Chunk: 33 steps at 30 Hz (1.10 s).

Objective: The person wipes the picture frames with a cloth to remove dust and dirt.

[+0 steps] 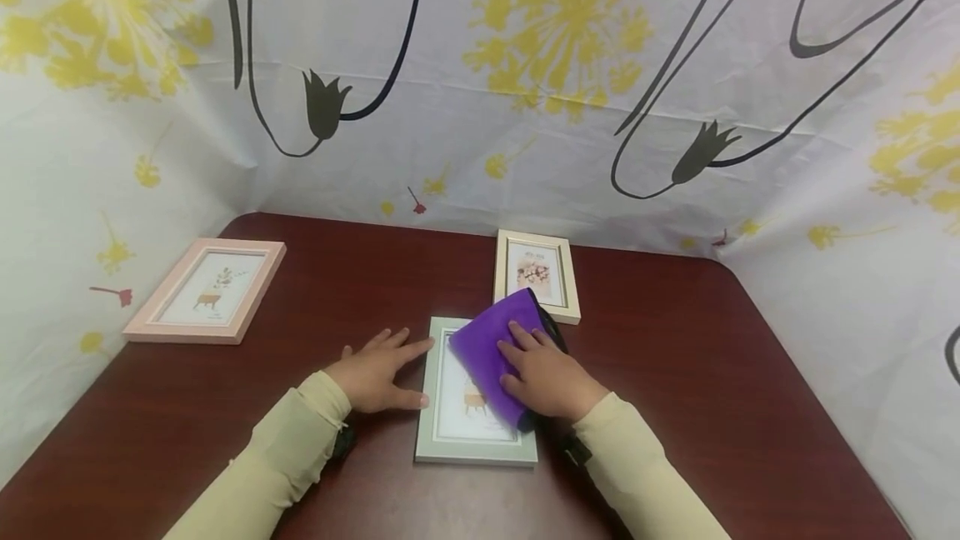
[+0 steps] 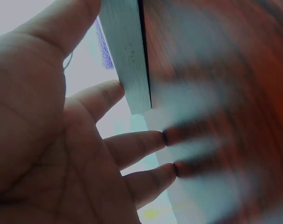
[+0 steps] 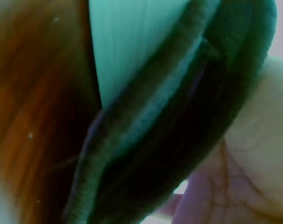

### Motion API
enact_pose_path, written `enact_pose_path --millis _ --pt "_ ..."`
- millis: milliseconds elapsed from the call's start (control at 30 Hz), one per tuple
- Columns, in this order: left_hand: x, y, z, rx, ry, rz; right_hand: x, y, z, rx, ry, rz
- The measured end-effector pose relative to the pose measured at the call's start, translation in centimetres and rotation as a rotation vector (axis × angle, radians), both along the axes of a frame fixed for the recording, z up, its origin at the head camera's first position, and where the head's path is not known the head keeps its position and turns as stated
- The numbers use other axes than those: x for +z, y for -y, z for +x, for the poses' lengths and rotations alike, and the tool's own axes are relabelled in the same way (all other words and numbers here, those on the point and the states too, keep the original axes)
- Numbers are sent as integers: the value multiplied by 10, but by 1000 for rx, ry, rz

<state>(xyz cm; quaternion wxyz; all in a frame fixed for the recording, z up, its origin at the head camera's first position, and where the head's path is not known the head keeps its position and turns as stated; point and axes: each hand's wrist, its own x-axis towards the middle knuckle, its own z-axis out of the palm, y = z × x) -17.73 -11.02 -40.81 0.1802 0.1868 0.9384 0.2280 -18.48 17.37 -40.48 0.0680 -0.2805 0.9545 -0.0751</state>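
Observation:
A pale green picture frame (image 1: 480, 451) lies face up on the table near me, its print partly covered by a folded purple cloth (image 1: 483, 348) with a dark edge. My right hand (image 1: 551, 382) rests on the cloth with fingers extended, pressing it over the frame's right side. With fingers spread, my left hand (image 1: 378, 373) touches the frame's left border with thumb and index finger. The left wrist view shows the frame's side edge (image 2: 127, 56) by those fingertips. Thick folds of the cloth (image 3: 132, 163) fill the right wrist view beside the palm.
A pink picture frame (image 1: 243, 307) lies at the table's left edge. A cream picture frame (image 1: 572, 286) sits at the back, just beyond the cloth. Behind the dark red table (image 1: 675, 357) and at its sides hangs a white flower-patterned sheet (image 1: 450, 148).

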Motion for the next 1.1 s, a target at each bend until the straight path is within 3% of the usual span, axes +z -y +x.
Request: enact_pose_path --millis 167,367,667,867,1100 --pt "0 2 2 8 -19 -12 1 -3 9 86 29 -48" --pt "-2 2 1 15 -26 -18 4 -5 28 202 -15 -26" --pt "-2 0 1 8 -43 -20 12 0 55 250 -82 23" --pt "0 0 3 9 -40 -17 13 6 63 230 -89 62" --pt "0 1 3 6 -45 -7 12 17 75 210 23 77"
